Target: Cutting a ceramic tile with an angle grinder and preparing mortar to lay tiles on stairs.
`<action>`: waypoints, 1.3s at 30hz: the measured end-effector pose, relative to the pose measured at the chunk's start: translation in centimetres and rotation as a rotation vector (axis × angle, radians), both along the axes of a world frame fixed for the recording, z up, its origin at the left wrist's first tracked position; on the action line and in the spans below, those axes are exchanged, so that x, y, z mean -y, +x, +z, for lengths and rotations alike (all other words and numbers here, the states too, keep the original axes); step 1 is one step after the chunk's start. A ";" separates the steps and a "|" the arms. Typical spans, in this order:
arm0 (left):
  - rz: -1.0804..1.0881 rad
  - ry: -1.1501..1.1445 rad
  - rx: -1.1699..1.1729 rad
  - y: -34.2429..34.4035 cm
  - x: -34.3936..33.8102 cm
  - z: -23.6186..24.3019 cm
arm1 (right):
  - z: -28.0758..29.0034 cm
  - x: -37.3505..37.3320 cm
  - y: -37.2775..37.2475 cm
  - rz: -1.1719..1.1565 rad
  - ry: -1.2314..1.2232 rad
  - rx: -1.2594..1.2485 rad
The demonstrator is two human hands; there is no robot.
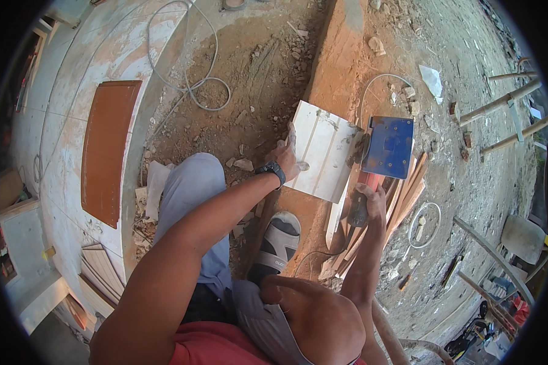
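My left hand (288,159) grips the left edge of a white grooved panel (324,159), thumb lying on top. The panel rests tilted over an orange-brown ledge (338,64). My right hand (374,199) is wrapped round the dark and red body of a handheld power cutter (359,210). Its blue base plate (388,146) stands at the panel's right edge. The cutter's blade is hidden or too blurred to make out. Long thin strips (411,198) lie in a bundle beneath and beside the cutter.
My sandalled foot (279,240) stands on the ledge below the panel. A brown panel (108,155) lies at left on a pale slab, near a looped grey cable (210,94). Rubble covers the ground. Poles (499,103) and a grey chair back (523,239) stand at right.
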State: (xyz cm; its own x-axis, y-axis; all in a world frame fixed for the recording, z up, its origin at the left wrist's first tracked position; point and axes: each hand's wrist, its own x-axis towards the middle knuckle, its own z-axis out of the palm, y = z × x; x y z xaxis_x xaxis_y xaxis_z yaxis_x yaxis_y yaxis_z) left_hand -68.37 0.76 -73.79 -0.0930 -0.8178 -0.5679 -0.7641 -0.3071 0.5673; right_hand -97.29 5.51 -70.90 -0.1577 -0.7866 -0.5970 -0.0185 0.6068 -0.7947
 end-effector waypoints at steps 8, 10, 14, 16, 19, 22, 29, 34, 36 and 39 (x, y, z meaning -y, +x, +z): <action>-0.014 -0.001 0.022 -0.1 0.1 0.1 | 0.1 0.6 -0.1 0.016 0.020 0.023; 0.022 0.014 0.009 0.0 0.0 0.2 | 0.2 0.7 -0.1 0.023 0.013 0.025; 0.020 0.006 0.017 -0.1 0.0 0.1 | -0.1 0.8 -0.4 0.033 0.016 0.003; 0.020 -0.004 0.016 0.0 0.0 0.1 | 0.0 0.9 -0.3 0.040 0.013 0.012; -0.001 0.029 0.021 0.0 0.1 0.3 | -0.1 1.1 -0.4 0.038 0.007 0.012; 0.025 0.000 -0.002 0.0 0.0 0.1 | -0.2 1.3 -0.6 0.039 0.005 -0.003; 0.027 -0.019 0.007 0.2 -0.1 -0.6 | 0.5 1.9 0.0 0.029 -0.012 -0.018; 0.028 -0.012 0.002 0.0 0.0 -0.1 | 0.5 2.1 -0.2 0.021 0.002 -0.022; 0.027 -0.016 0.001 0.0 0.0 -0.1 | 0.5 2.2 -0.2 0.023 0.000 -0.019; 0.027 -0.013 -0.003 0.0 -0.1 -0.2 | 0.4 2.3 -0.3 0.026 -0.004 -0.018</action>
State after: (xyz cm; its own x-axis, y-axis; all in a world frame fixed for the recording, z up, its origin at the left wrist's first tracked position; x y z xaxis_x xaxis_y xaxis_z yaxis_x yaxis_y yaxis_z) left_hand -68.41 0.90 -74.03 -0.0726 -0.8275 -0.5568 -0.7539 -0.3199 0.5738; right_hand -97.60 3.23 -70.50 -0.1477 -0.7930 -0.5911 -0.0487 0.6027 -0.7964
